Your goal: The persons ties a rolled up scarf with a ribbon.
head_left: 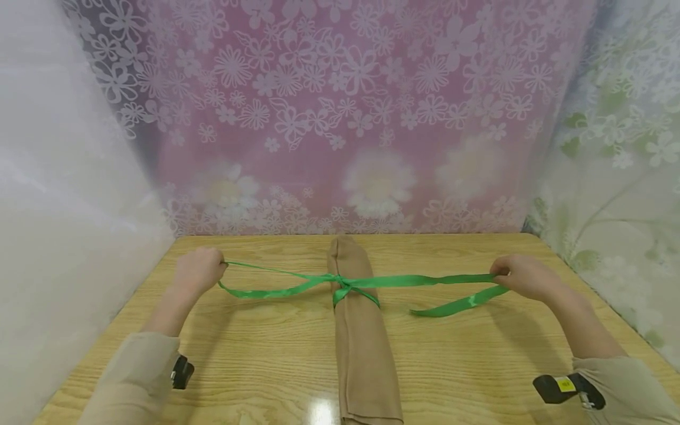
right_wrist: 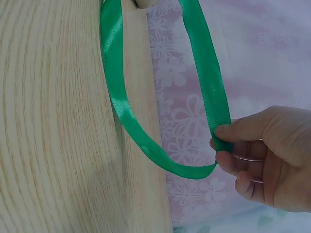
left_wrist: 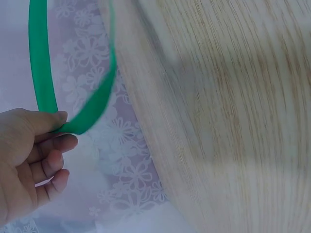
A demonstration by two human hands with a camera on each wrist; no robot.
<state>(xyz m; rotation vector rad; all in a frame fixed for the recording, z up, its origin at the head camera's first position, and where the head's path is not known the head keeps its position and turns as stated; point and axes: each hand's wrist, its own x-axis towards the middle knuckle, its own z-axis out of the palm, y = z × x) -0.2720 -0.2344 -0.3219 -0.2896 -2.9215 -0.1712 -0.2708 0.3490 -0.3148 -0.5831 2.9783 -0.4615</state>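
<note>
A long roll of folded brown cloth lies lengthwise down the middle of the wooden table. Round its upper part runs a green ribbon, crossed in a knot on top of the cloth. Off to the left, my left hand pinches a loop of the ribbon between thumb and forefinger, the other fingers loosely bent. My right hand pinches the ribbon on the opposite side, where it doubles back and a loose tail hangs toward the cloth. Both stretches are held out sideways above the table; the right one looks fairly taut.
The wooden table reaches back to a pink flowered curtain. Pale plastic sheeting closes off the left, and a flowered sheet the right. Small black devices sit at both wrists.
</note>
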